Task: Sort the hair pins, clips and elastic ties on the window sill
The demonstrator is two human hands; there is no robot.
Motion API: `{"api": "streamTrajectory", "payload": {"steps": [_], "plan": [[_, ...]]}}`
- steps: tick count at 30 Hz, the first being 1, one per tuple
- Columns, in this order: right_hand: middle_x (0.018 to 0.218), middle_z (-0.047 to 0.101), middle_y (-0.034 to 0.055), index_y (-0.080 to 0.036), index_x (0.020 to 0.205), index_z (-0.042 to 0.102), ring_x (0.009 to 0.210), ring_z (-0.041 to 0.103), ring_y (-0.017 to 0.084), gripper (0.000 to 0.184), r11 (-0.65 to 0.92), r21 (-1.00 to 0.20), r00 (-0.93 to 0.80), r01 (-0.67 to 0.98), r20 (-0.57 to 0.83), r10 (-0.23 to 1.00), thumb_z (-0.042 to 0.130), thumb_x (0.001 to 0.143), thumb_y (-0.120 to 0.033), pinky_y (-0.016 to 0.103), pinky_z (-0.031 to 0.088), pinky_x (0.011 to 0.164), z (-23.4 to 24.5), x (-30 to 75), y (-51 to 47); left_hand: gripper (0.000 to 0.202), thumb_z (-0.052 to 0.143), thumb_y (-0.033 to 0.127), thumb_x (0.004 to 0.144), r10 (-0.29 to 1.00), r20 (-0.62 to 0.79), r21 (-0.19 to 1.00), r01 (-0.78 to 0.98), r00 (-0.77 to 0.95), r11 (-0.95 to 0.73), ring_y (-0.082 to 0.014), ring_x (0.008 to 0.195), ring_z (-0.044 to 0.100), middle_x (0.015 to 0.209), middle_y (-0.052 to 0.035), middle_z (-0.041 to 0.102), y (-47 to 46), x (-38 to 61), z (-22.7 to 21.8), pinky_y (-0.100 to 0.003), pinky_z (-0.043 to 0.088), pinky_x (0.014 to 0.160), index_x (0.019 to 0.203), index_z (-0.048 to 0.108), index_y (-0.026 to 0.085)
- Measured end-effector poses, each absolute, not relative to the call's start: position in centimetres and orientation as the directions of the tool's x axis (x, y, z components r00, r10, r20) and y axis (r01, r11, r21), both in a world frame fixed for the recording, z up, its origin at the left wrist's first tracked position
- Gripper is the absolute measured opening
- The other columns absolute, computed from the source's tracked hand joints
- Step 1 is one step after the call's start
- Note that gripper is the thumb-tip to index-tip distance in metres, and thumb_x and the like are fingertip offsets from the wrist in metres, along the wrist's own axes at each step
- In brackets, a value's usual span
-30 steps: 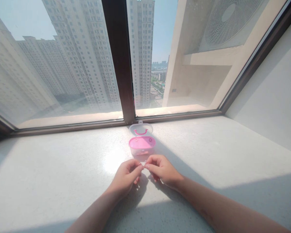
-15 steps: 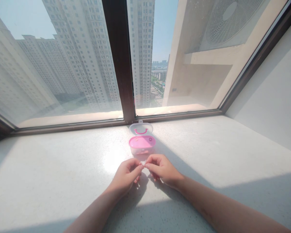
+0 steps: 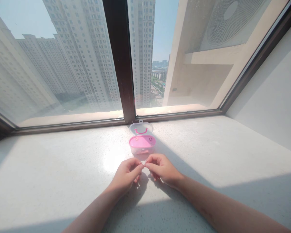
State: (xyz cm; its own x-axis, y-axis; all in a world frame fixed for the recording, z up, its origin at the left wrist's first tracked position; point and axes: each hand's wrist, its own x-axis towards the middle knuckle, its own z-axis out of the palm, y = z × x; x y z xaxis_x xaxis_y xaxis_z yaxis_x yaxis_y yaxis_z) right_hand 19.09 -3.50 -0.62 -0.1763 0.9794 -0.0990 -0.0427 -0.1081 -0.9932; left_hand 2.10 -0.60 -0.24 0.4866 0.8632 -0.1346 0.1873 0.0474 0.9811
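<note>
My left hand [image 3: 128, 174] and my right hand [image 3: 161, 168] meet fingertip to fingertip just above the sill. Both are closed in a pinch, thumb against forefinger. Something small and pale shows between the fingertips, too tiny to name. Right beyond them stands an oval plastic box [image 3: 142, 151] with a clear body and a pink inner tray [image 3: 143, 142]. Two small ring-shaped items lie on that tray, a pale one at the left and a dark one at the right. Its clear lid [image 3: 141, 124], with a pink handle, is tipped back.
The speckled white windowsill [image 3: 63, 168] carries the box and reaches to a dark brown window frame [image 3: 126, 81] behind it. A white wall [image 3: 269, 90] closes off the right side. Sunlight and shadow bands cross the sill.
</note>
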Motion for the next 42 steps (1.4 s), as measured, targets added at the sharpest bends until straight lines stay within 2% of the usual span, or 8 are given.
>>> {"api": "streamTrajectory", "payload": {"steps": [21, 42], "plan": [[0.043, 0.048, -0.0063, -0.016, 0.068, 0.054, 0.036, 0.042, 0.007, 0.019, -0.108, -0.993, -0.170, -0.052, -0.098, 0.981, 0.062, 0.076, -0.031, 0.018, 0.032, 0.037, -0.72, 19.05, -3.45, 0.030, 0.059, 0.043, 0.082, 0.864, -0.114, 0.984, 0.174, 0.491, 0.031, -0.0094, 0.045, 0.046, 0.052, 0.0034, 0.051, -0.44, 1.97, -0.46, -0.022, 0.038, 0.047, 0.071, 0.056, 0.015], [0.044, 0.047, -0.0063, -0.016, 0.068, 0.055, 0.036, 0.042, 0.007, 0.023, -0.107, -0.993, -0.168, -0.044, -0.098, 0.981, 0.064, 0.077, -0.036, 0.018, 0.032, 0.037, -0.62, 19.05, -3.46, 0.032, 0.059, 0.045, 0.081, 0.865, -0.125, 0.983, 0.177, 0.485, 0.042, -0.0097, 0.044, 0.046, 0.050, 0.0037, 0.051, -0.62, 2.05, -0.25, -0.022, 0.038, 0.046, 0.069, 0.056, 0.016]]}}
